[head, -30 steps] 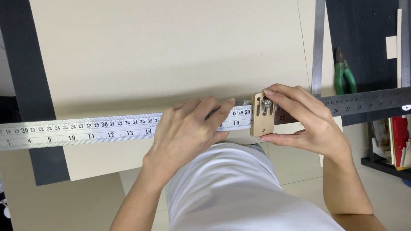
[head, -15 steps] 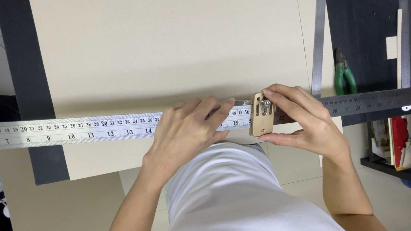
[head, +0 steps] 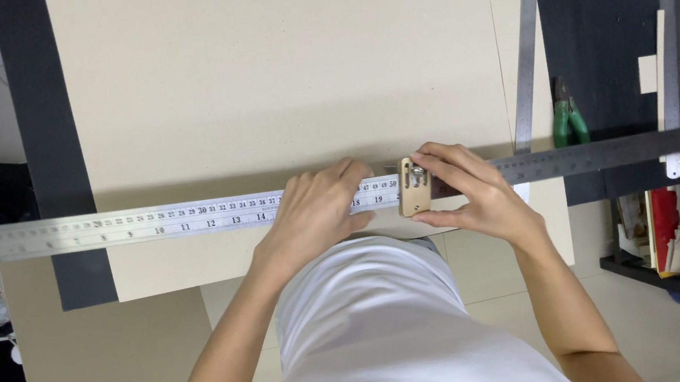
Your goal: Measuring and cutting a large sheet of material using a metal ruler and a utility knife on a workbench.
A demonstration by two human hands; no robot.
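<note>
Right hand [head: 480, 195] pinches brass sliding stop [head: 413, 186] on long steel ruler [head: 154, 223]. Left hand [head: 317, 213] lies flat, pressing the ruler onto beige cardboard sheet [head: 280, 73]. Ruler likely stiff, slick; best held flat beside the stop. Right of the grip: green-handled pliers [head: 569, 118], red packages [head: 671, 223] on a shelf.

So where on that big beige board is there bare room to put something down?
The beige board lies bare above the long steel ruler, between the black strip and the slanted ruler. It is crowded where the left hand and right hand hold the brass stop.
</note>
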